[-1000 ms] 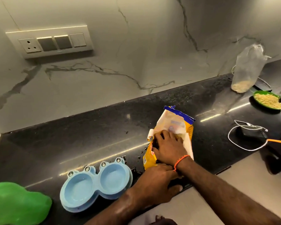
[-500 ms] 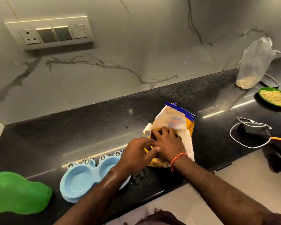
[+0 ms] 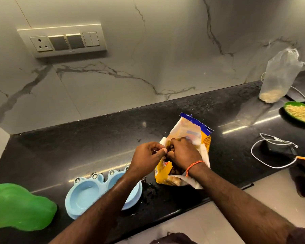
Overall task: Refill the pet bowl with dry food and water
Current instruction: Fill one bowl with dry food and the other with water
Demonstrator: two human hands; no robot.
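A yellow and white pet food bag (image 3: 192,132) with a blue top edge lies open on the black counter (image 3: 77,148). Brown kibble shows inside its mouth. My right hand (image 3: 183,154) is inside the bag opening, fingers curled around kibble. My left hand (image 3: 148,155) pinches the bag's white left edge. A light blue double pet bowl (image 3: 84,194) sits on the counter to the left, both compartments empty; my left forearm crosses over its right compartment. A few kibble pieces (image 3: 148,189) lie scattered on the counter between bowl and bag.
A green object (image 3: 19,208) lies at the counter's left front. At the right are a clear plastic bag of grain (image 3: 278,80), a green dish of grain (image 3: 299,113) and a dark device with a white cable (image 3: 278,150). A switch panel (image 3: 63,41) is on the marble wall.
My left hand has risen from the counter's front edge to the bag's left edge and pinched it. My right hand has curled from flat on the bag into its opening.
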